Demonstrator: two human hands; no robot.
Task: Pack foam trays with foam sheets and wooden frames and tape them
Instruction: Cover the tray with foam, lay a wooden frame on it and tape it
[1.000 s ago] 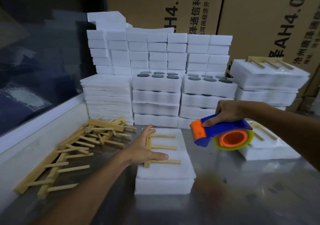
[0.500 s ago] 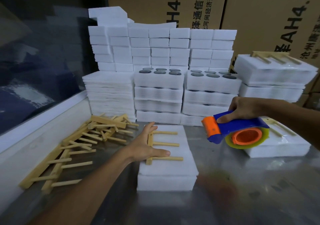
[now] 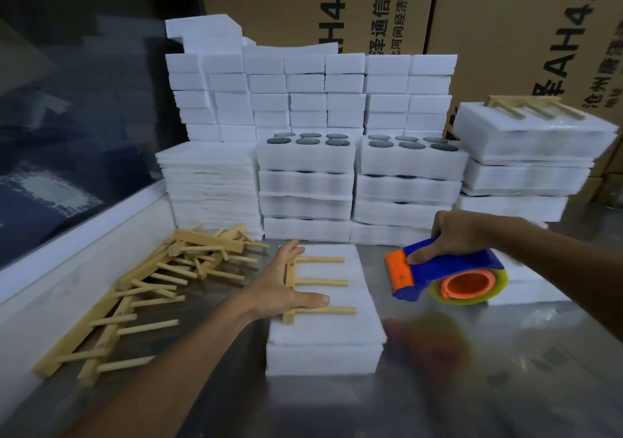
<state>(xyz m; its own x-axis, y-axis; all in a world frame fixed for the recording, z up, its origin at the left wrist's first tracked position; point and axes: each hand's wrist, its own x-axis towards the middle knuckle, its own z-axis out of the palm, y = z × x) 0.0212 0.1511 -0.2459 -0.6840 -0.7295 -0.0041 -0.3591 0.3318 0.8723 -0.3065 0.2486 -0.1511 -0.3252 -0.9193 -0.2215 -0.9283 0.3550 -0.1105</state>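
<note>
Fingers (image 3: 296, 252) of my left hand (image 3: 276, 289) spread flat, pressing wooden frame (image 3: 320, 282) onto foam tray (image 3: 330, 333) on steel table (image 3: 505, 370). Right hand (image 3: 455, 231) grips tape dispenser (image 3: 445, 275), held just right of tray, above table. Loose frames pile (image 3: 151, 289) lies left.

Bare forearms, sleeveless to frame edge

Printed cardboard boxes (image 3: 505, 16) behind steel table (image 3: 505, 370).
</note>
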